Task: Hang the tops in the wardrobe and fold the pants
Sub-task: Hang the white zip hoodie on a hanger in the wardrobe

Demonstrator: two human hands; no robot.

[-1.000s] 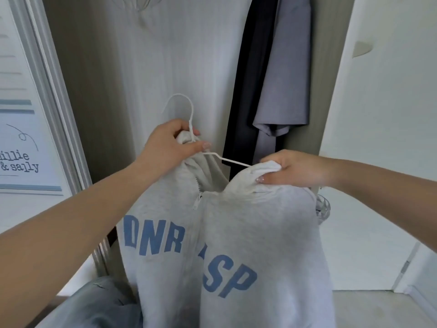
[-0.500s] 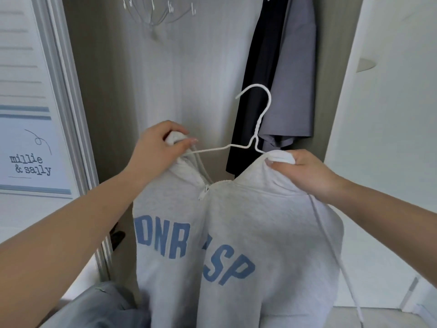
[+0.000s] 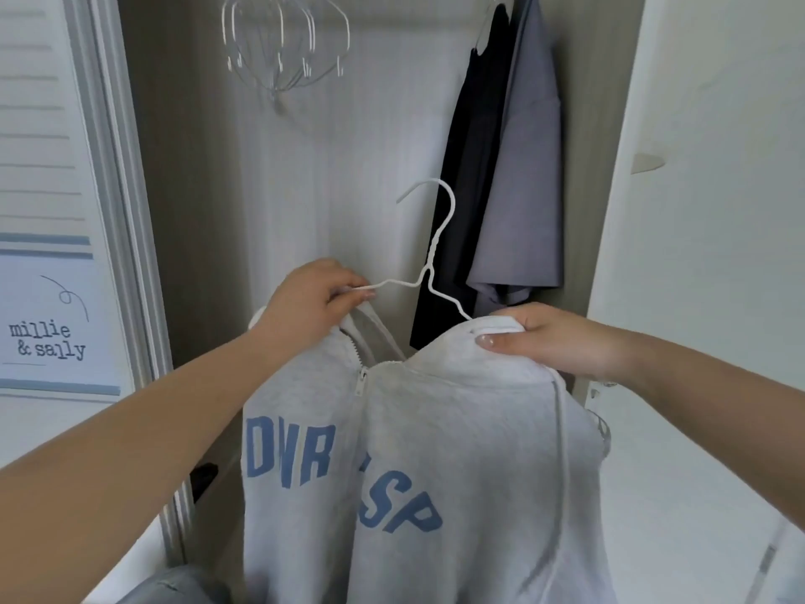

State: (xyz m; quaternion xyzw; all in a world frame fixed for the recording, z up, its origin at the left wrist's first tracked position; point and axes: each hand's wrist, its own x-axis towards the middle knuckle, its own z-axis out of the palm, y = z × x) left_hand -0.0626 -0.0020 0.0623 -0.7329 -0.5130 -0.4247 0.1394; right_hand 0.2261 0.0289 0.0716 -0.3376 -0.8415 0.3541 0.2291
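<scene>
Your hoodie (image 3: 435,451) runs off the bottom edge, so its hem is out of sight, and the blue lettering is broken at the zip fold and cannot be read whole. The hanger (image 3: 429,272) disappears into the cloth on the right and under your left hand (image 3: 305,303). At top centre, the spare hangers (image 3: 283,41) are cut by the frame. A grey garment (image 3: 174,586) at lower left is mostly cropped.

A home, by the look of it, at an open wardrobe (image 3: 348,167). Up inside, bare wire hangers (image 3: 283,41) bunched at the top; right of them, a black top (image 3: 466,167) and a grey top (image 3: 522,189) hanging. Left of the wardrobe, a framed "millie & sally" print (image 3: 48,337). Right, a pale door (image 3: 718,211).
</scene>
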